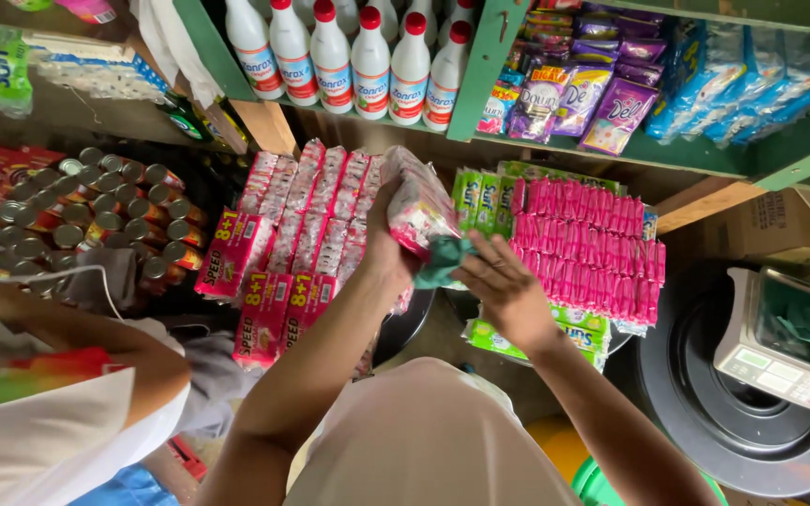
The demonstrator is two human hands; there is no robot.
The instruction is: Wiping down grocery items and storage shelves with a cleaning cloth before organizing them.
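Left hand (388, 245) fingers hidden behind sachet strip (421, 208); green cloth (442, 261) partly covered by right hand (503, 292); white bottles (349, 58) tops cut off; scale (780, 361) display unreadable

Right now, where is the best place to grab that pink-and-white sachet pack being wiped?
Probably by its lower end, from underneath on the left, as the left hand does. The sachet pack is long and tilted upward, so a low grip steadies it while the right hand rubs the green cloth on it.
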